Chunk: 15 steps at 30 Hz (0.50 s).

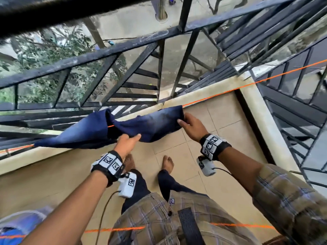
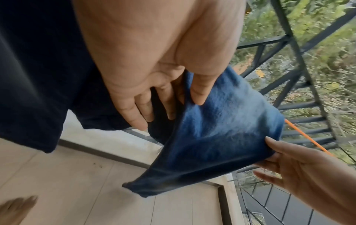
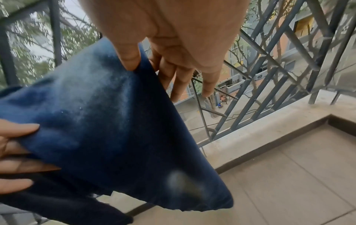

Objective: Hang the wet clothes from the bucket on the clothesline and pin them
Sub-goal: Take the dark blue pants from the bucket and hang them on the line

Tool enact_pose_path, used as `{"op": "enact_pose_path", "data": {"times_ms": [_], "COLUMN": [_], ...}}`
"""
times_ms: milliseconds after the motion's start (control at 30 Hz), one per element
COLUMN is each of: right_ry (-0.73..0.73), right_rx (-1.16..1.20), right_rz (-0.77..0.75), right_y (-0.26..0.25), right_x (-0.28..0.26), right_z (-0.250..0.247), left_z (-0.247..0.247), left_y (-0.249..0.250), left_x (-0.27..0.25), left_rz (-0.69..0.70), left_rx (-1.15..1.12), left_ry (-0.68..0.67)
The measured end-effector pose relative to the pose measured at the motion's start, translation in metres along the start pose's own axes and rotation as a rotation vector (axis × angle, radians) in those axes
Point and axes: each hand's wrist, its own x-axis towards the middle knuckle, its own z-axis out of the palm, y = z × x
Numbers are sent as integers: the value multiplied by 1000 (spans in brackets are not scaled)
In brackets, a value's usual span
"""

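A dark blue wet garment (image 1: 141,126) hangs folded over the orange clothesline (image 1: 230,91) beside the railing. My left hand (image 1: 131,138) pinches its lower middle edge; in the left wrist view the thumb lies on the front of the garment (image 2: 221,129) and the fingers sit behind it. My right hand (image 1: 181,121) grips the garment's right end, with the thumb on the cloth (image 3: 96,121) and the fingers behind. No pin shows on the line or in either hand. A blurred blue and white bucket (image 1: 19,225) sits at the lower left.
The black metal railing (image 1: 106,53) stands on a low concrete ledge (image 1: 203,93) just past the line. A second orange line (image 1: 115,229) crosses near my waist. My bare feet (image 1: 168,165) stand on the beige tiled floor (image 1: 221,142). A street lies far below.
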Motion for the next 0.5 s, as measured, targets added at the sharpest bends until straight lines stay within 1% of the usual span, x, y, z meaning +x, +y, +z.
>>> {"op": "enact_pose_path", "data": {"times_ms": [67, 133, 200, 267, 333, 400, 467, 500], "right_ry": [-27, -50, -79, -102, -98, -58, 27, 87], "right_rx": [144, 351, 580, 744, 778, 754, 665, 615], "right_rz": [-13, -14, 9, -16, -53, -40, -13, 20], "right_y": [-7, -21, -40, -62, -82, -100, -113, -115], "right_x": [-12, -23, -34, -41, -40, -29, -8, 5], "right_z": [-7, -18, -33, -50, -61, -66, -65, -63], "left_z": [-11, -22, -39, -55, -65, -69, -65, -61], "left_y": [26, 41, 52, 68, 88, 110, 128, 133], "left_x": [-39, -69, -90, -107, -119, -119, -111, -104], "left_rz": [49, 71, 115, 168, 228, 290, 311, 300], "left_rx": [-40, -147, -263, -405, -490, -525, -549, -547], "left_ry": [-92, -229, -268, -289, -315, -320, -278, -225]}}
